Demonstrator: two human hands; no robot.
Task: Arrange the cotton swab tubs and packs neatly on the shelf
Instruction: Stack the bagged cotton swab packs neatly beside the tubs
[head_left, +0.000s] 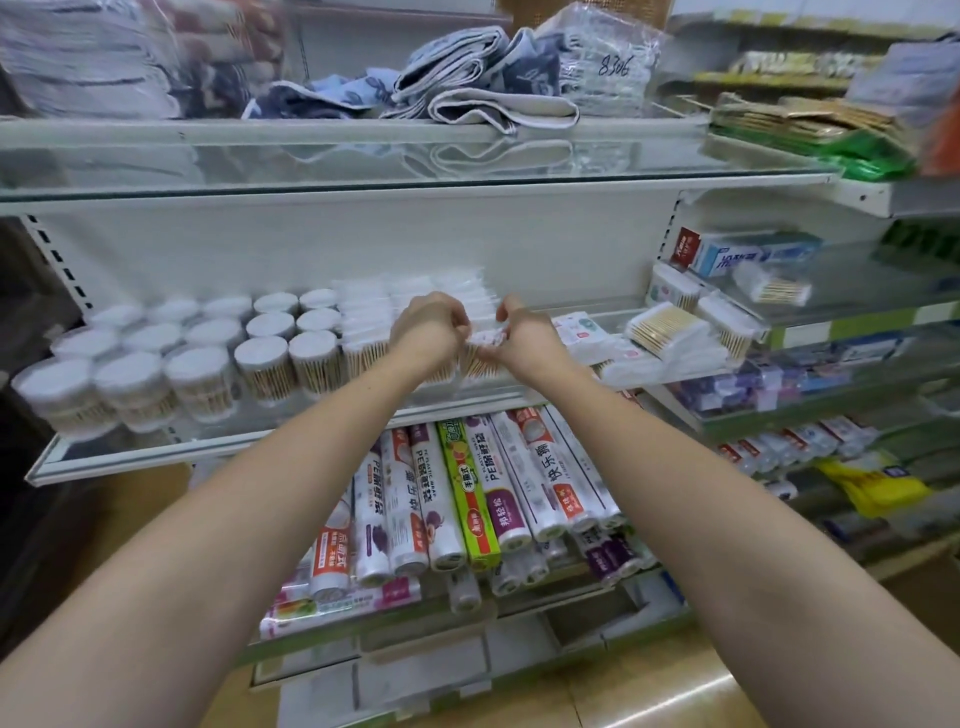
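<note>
Swab tubs (208, 353) crowd the shelf's left; open space above them under glass shelf (363, 182).

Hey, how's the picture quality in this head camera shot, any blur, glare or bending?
Head view: strong wide-angle bending, the glass shelf edges curve; it mirrors the folded towels; floor glare bottom right; left hand and right hand slightly motion-blurred on a cotton swab pack; corners soft.

Both bare forearms reach up from the lower corners of the frame and converge at centre. Left hand (432, 325) has fingers curled, knuckles up. Right hand (522, 332) sits just beside it, fingers bent inward in a pinch. What each holds is blurred.
</note>
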